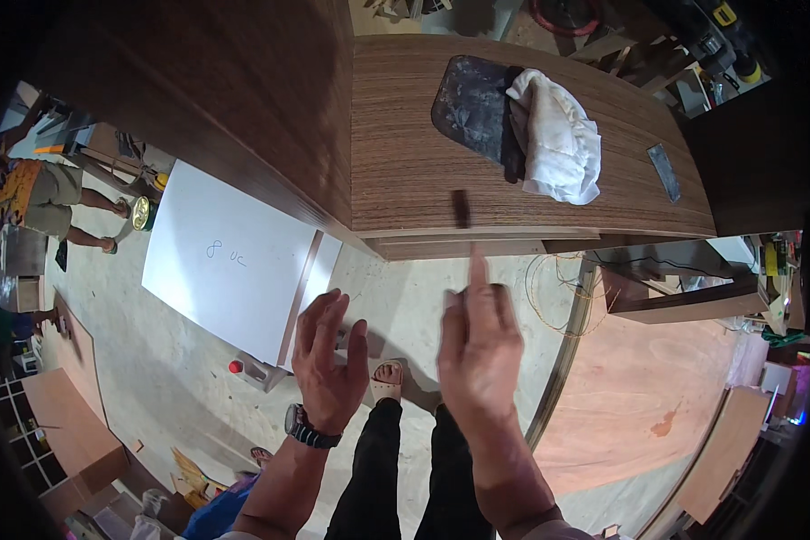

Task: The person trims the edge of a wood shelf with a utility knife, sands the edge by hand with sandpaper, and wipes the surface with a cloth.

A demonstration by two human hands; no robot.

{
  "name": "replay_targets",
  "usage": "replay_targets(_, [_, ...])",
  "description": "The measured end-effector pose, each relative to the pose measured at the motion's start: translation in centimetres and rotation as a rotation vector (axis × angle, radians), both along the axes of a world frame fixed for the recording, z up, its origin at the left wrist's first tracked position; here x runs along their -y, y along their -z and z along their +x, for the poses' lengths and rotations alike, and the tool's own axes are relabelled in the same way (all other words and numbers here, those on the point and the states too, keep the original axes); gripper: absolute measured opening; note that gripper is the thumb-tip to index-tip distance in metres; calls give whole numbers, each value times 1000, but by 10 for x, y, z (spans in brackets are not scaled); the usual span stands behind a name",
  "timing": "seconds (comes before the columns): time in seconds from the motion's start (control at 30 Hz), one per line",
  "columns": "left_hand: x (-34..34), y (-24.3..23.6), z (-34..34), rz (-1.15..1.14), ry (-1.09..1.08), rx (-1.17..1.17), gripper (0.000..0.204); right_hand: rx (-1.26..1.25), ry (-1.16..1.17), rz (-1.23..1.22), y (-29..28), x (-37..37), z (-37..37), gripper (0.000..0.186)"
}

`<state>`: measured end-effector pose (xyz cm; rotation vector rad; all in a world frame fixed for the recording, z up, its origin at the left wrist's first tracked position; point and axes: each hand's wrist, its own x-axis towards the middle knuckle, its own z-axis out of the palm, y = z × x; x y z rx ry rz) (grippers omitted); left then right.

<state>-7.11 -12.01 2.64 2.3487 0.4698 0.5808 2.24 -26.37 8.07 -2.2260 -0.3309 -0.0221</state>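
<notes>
In front of me stands a brown wood-grain cabinet panel [405, 171]. My right hand [481, 346] is just off its front edge, with the index finger stretched toward it and the other fingers partly curled, slightly blurred. Beyond that fingertip is a small dark patch [461, 209]; I cannot tell if it is a mark or shadow. My left hand [329, 369], a watch on its wrist, hovers over the floor with fingers bent and apart, holding nothing. On the panel lie a dark flat plate [470, 106], a crumpled white cloth [562, 139] partly over it, and a small grey metal strip [664, 173].
A tall wood-grain panel [270, 99] rises at the left. Below it lies a white board [220, 261] with handwriting, beside a red-capped container [256, 371]. Plywood [639, 387] and coiled wire [549, 297] are at the right. Another person [49, 198] stands far left.
</notes>
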Motion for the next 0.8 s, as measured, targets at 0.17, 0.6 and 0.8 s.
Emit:
replay_targets(0.17, [9, 0, -7, -49, 3, -45, 38, -78, -164, 114, -8, -4, -8, 50])
replay_targets(0.6, [5, -1, -13, -42, -34, -12, 38, -7, 8, 158, 5, -10, -5, 57])
replay_targets(0.8, [6, -3, -8, 30, -78, 78, 35, -55, -277, 292, 13, -32, -22, 53])
